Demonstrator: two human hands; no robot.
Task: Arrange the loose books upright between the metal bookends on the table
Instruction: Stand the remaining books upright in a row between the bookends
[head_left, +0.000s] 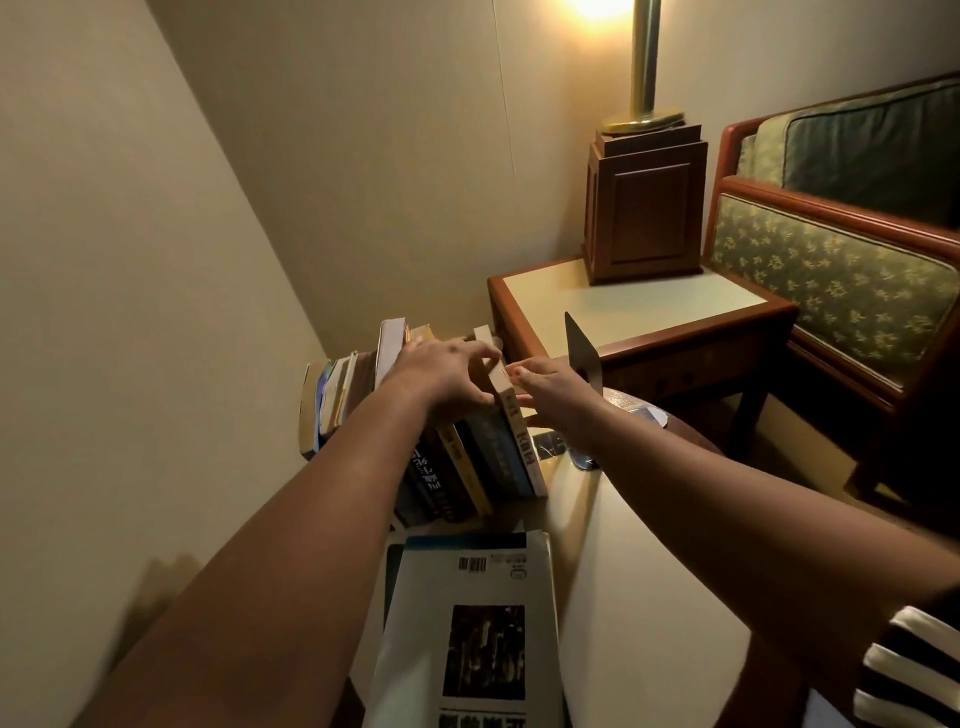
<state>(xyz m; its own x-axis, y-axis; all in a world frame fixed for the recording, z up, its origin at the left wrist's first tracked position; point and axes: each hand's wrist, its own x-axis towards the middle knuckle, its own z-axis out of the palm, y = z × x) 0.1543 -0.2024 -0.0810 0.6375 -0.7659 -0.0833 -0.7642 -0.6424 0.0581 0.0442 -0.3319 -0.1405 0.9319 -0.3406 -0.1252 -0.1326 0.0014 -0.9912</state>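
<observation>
A row of upright books (467, 457) stands on the round table (639, 597), leaning left toward the wall. My left hand (447, 379) grips the top of the rightmost books, fingers curled over the white-spined book (524, 447). My right hand (556, 395) presses against the right side of that book, fingers fairly straight. A dark metal bookend (582, 353) stands upright just right of my right hand, apart from the books. A loose white book (467, 639) with a barcode lies flat at the near edge. Further books (332, 400) lean at the left end.
Glossy papers or magazines (628, 405) lie flat on the table under the bookend. A wooden side table (644, 317) with a lamp base (644, 202) stands behind. An upholstered armchair (841, 280) is on the right. The wall runs close along the left.
</observation>
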